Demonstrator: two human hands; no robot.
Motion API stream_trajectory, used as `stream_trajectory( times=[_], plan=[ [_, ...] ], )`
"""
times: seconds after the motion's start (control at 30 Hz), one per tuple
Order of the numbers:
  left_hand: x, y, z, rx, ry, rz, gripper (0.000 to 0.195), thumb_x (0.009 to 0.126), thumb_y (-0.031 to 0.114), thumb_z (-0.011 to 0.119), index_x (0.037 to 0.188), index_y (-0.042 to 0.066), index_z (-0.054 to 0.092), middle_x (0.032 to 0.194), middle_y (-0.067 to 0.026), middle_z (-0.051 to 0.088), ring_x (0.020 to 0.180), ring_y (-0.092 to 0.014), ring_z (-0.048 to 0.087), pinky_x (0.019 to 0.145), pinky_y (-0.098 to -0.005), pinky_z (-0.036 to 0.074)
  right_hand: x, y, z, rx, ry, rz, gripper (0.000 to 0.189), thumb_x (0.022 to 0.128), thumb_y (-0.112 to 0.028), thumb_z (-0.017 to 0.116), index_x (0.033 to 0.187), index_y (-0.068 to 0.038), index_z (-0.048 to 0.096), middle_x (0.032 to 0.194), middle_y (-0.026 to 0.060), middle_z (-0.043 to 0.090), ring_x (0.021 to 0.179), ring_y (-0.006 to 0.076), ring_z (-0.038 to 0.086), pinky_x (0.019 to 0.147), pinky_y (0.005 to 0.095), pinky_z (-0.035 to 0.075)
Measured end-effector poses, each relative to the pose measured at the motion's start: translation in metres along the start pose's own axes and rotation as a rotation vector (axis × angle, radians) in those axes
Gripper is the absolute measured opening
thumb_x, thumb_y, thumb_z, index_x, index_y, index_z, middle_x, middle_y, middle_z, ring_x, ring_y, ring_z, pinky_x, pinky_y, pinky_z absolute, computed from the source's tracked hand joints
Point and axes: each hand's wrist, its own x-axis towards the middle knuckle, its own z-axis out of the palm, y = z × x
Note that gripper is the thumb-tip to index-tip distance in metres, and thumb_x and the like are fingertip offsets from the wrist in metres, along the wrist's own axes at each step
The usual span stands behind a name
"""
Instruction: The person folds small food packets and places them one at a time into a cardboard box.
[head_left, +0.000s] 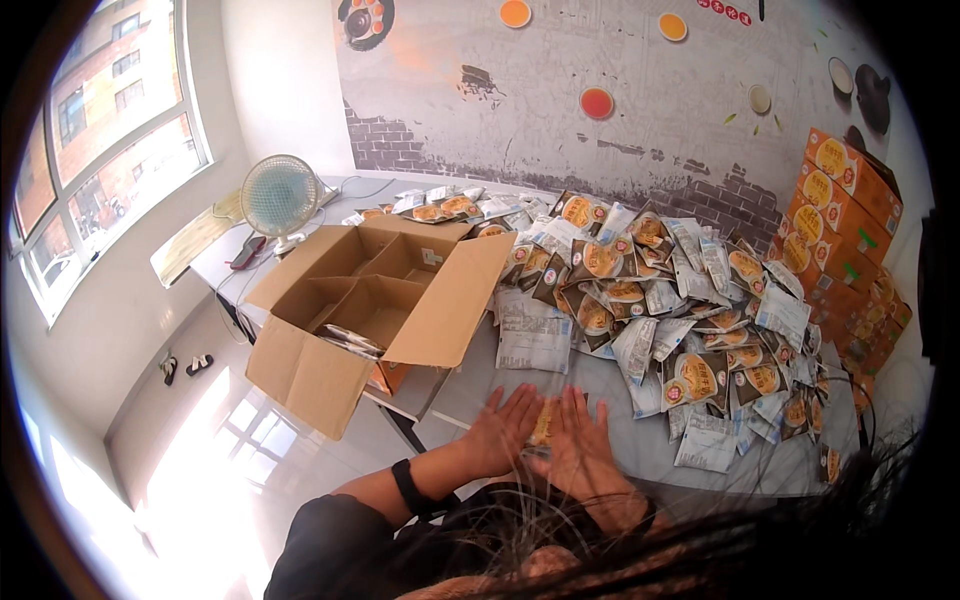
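My left hand (504, 431) and my right hand (579, 442) lie flat side by side, palms down, on a brown and yellow food packet (544, 424) at the table's near edge. Their fingers mostly cover it. Just beyond my fingertips a packet with its pale printed back up (533, 341) lies on the table. To the left stands an open cardboard box (442, 300) with its flaps spread and cardboard dividers inside. Several packets (352, 340) rest in its near compartment. A large heap of similar packets (604, 259) covers the table's middle and right.
Orange printed cartons (840, 202) are stacked at the right by the wall. A small desk fan (280, 196) stands at the back left, near a dark red handheld device (248, 253) and cables. A wooden board (196, 236) lies below the window. Sandals (199, 365) are on the floor.
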Motion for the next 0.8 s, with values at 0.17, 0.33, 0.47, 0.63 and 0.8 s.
stream_trajectory(
  times=[0.17,0.33,0.47,0.63,0.8],
  plan=[
    [0.005,0.0,0.004,-0.001,0.014,0.032,0.11,0.079,0.056,0.076,0.156,-0.009,0.033,0.161,-0.031,0.039,0.153,-0.041,0.036,0.122,-0.0611,0.026,-0.002,0.004,0.005,-0.021,-0.018,0.011,0.108,0.079,-0.06,0.08,0.155,0.004,0.039,0.163,0.0298,0.034,0.156,0.041,0.029,0.127,0.0628,0.017],
    [0.001,-0.002,0.0,-0.095,0.031,0.002,0.112,0.076,0.054,0.08,0.158,-0.007,0.033,0.162,-0.0306,0.037,0.154,-0.042,0.035,0.122,-0.06,0.027,-0.006,0.009,0.018,0.063,0.051,-0.037,0.109,0.077,-0.057,0.082,0.154,0.007,0.038,0.16,0.033,0.036,0.153,0.0446,0.033,0.127,0.0584,0.023],
    [0.005,0.003,-0.012,-0.132,0.016,0.008,0.112,0.075,0.052,0.083,0.159,-0.003,0.032,0.163,-0.0303,0.034,0.154,-0.042,0.033,0.123,-0.0601,0.025,-0.015,0.013,0.024,0.054,0.092,-0.049,0.111,0.075,-0.055,0.083,0.153,0.009,0.038,0.16,0.0347,0.035,0.152,0.0468,0.033,0.126,0.0581,0.025],
    [0.011,0.001,-0.024,-0.028,-0.019,0.034,0.11,0.076,0.048,0.083,0.161,0.0,0.032,0.164,-0.0301,0.034,0.155,-0.042,0.032,0.124,-0.061,0.023,-0.014,0.013,0.027,0.066,0.064,-0.041,0.115,0.075,-0.055,0.083,0.156,0.009,0.033,0.161,0.0346,0.032,0.153,0.0466,0.031,0.127,0.0555,0.025],
    [0.014,0.001,-0.032,-0.077,-0.031,0.048,0.11,0.074,0.047,0.085,0.161,0.003,0.033,0.165,-0.0268,0.034,0.155,-0.04,0.033,0.124,-0.0616,0.021,-0.014,0.016,0.028,0.079,0.023,-0.034,0.118,0.077,-0.061,0.079,0.159,0.009,0.031,0.162,0.0329,0.033,0.155,0.044,0.03,0.128,0.0524,0.022]
  ],
)
